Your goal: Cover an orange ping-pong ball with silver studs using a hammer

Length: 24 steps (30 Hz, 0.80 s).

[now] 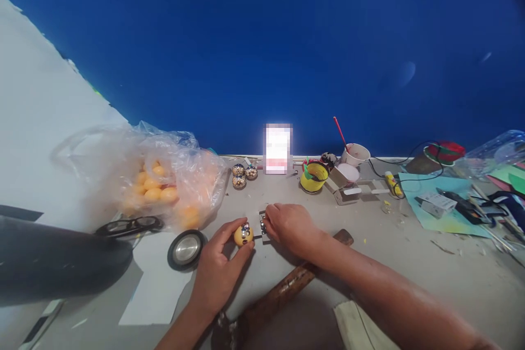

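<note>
Between the thumb and fingers of my left hand is a small yellow ball with shiny silver pieces stuck on it. My right hand is just to the right, its fingers pinched together at a small flat holder with silver pieces along it. Whatever sits between those fingertips is hidden. Behind my hands stand several finished-looking mirrored balls in a cluster. A brown wooden handle lies slantwise under my right forearm.
On the left are a clear plastic bag of yellow balls, black glasses and a round black-rimmed metal lid. A bright phone-like screen stands by the blue wall. A yellow tub and paper cups stand right.
</note>
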Available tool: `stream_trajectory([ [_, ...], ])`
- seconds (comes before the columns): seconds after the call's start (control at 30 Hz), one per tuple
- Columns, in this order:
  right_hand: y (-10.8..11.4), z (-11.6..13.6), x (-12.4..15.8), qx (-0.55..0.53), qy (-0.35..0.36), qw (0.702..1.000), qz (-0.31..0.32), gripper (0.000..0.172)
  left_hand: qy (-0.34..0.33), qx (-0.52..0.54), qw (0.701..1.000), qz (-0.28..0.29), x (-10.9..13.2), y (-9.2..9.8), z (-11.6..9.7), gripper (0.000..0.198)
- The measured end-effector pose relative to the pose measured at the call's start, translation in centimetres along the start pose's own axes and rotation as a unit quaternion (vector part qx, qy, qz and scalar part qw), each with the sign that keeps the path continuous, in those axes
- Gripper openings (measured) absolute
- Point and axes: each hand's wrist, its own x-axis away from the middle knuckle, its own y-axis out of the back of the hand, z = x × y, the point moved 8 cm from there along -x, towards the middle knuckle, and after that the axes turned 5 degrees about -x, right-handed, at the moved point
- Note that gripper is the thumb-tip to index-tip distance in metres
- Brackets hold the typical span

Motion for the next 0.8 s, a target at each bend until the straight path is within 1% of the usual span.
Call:
stream_trajectory([
  [0.1,0.1,-0.1,0.0,-0.017,0.007,1.0,-0.01,0.022,0.0,0.002,1.0,-0.008,0.1,0.2,-0.1,0.035],
  [0.2,0.3,-0.3,0.0,-0.055,0.025,0.998,-0.024,0.016,0.004,0.005,1.0,-0.013,0.1,0.4,-0.2,0.036],
  [0.3,0.1,-0.8,-0.2,-0.082,0.031,0.996,-0.01,0.015,0.015,0.012,1.0,-0.013,0.2,0.5,-0.2,0.037],
  [0.47,-0.4,-1.2,-0.4,-0.093,0.039,0.995,0.001,0.019,0.031,0.045,0.998,0.003,0.4,0.2,-0.4,0.039],
  [0.57,-0.7,-1.3,-0.4,-0.096,0.043,0.994,0.013,0.02,0.037,0.065,0.997,-0.001,0.5,0.2,-0.4,0.041],
  [0.67,-0.4,-1.2,-0.3,-0.116,0.052,0.992,0.007,0.018,0.049,0.083,0.995,0.0,0.5,0.3,-0.3,0.043],
  [0.8,0.4,-1.2,-0.3,-0.18,0.051,0.982,-0.016,0.012,0.08,0.122,0.989,0.009,0.4,0.6,0.0,0.045],
])
